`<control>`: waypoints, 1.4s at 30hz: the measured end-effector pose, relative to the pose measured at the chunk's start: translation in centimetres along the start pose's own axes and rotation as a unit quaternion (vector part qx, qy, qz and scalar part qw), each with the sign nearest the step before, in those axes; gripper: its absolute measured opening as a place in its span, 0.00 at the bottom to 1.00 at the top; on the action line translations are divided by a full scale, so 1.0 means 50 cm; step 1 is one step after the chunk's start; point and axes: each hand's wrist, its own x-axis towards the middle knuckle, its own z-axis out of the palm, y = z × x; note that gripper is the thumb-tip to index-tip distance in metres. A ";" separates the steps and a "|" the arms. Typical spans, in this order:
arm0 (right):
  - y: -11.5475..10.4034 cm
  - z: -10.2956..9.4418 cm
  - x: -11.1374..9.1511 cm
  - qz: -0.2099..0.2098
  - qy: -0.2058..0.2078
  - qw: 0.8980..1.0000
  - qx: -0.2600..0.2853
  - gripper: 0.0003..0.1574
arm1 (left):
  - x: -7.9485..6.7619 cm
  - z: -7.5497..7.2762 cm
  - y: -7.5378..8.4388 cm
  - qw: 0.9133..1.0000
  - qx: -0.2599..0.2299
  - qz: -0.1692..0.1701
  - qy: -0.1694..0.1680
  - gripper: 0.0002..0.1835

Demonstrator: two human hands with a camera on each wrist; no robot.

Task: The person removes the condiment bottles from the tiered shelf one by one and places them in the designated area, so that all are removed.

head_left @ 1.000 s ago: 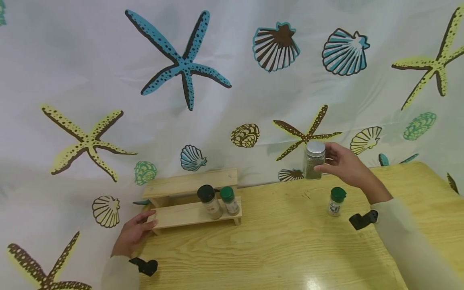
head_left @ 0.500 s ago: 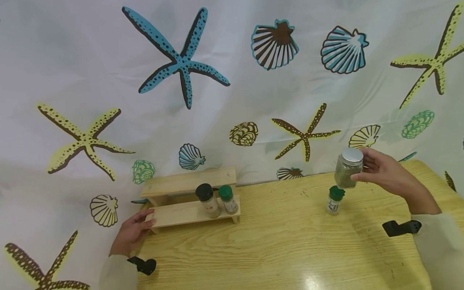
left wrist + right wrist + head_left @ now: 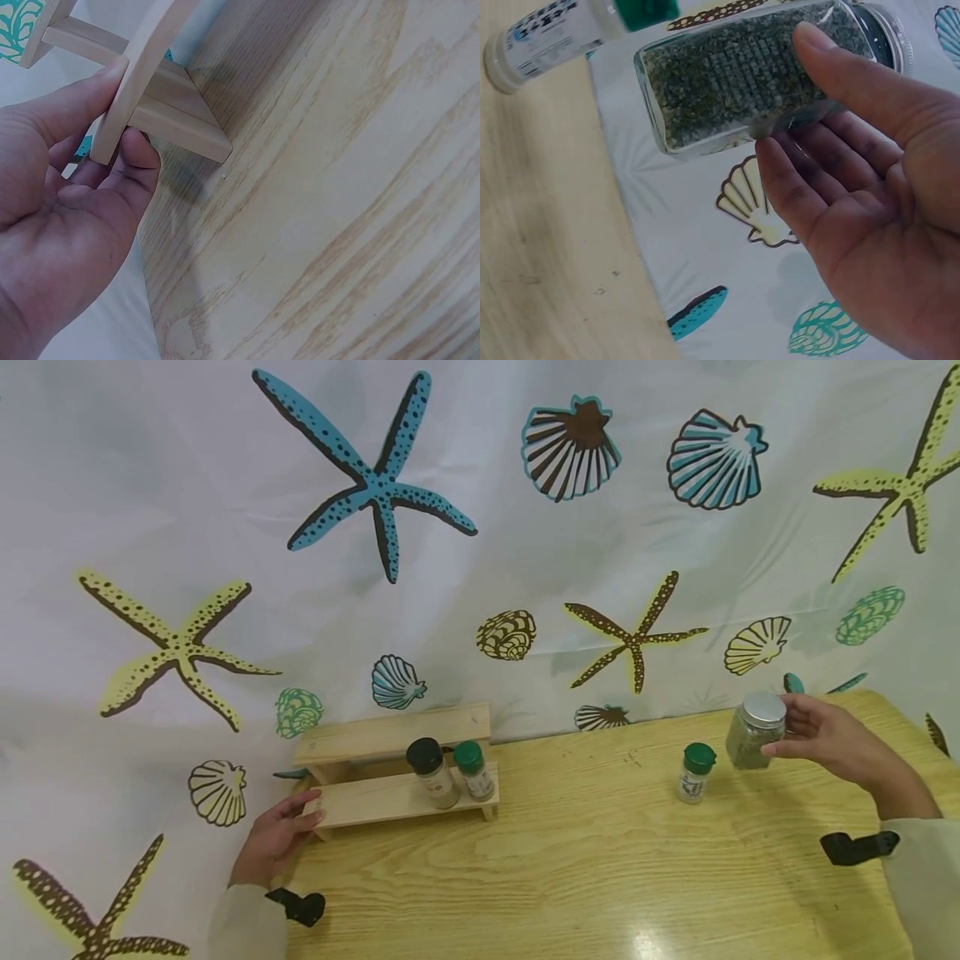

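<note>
My right hand (image 3: pixel 836 747) holds a clear square glass jar (image 3: pixel 750 739) with a silver lid, between thumb and fingers. Dark green dried flakes fill the jar (image 3: pixel 735 75) in the right wrist view. Whether its base touches the table cannot be told. Just left of it stands a small spice bottle (image 3: pixel 693 777) with a green cap. At the left, my left hand (image 3: pixel 276 835) pinches the end of the lower board of a two-step wooden rack (image 3: pixel 360 802); the left wrist view shows the thumb above the board (image 3: pixel 142 82) and fingers below.
On the rack's lower step, at its right end, stand a black-capped spice bottle (image 3: pixel 432 777) and a green-capped one (image 3: pixel 476 774). The wooden table (image 3: pixel 570 852) meets a white cloth (image 3: pixel 450 577) printed with starfish and shells behind it.
My right hand has carried the jar rightward past the lone green-capped bottle, then lowered it toward the table. My left hand has stayed on the rack.
</note>
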 end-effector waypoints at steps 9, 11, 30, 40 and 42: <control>0.055 0.037 0.009 -0.022 -0.021 0.997 0.064 0.38 | -0.001 -0.002 -0.003 1.000 -0.004 -0.001 0.008 0.29; 0.064 0.044 0.011 -0.013 -0.025 0.997 0.068 0.40 | -0.002 -0.001 -0.004 1.000 -0.003 0.002 0.007 0.29; 0.101 0.089 0.015 0.016 -0.039 0.996 0.084 0.44 | 0.005 -0.004 -0.008 0.999 -0.011 0.030 -0.007 0.30; 0.096 0.090 0.016 0.019 -0.047 0.994 0.098 0.47 | 0.003 -0.004 -0.009 1.000 -0.014 0.011 0.007 0.26; 0.096 0.088 0.016 0.017 -0.050 0.994 0.101 0.48 | 0.003 -0.003 -0.008 1.000 -0.020 0.014 0.005 0.26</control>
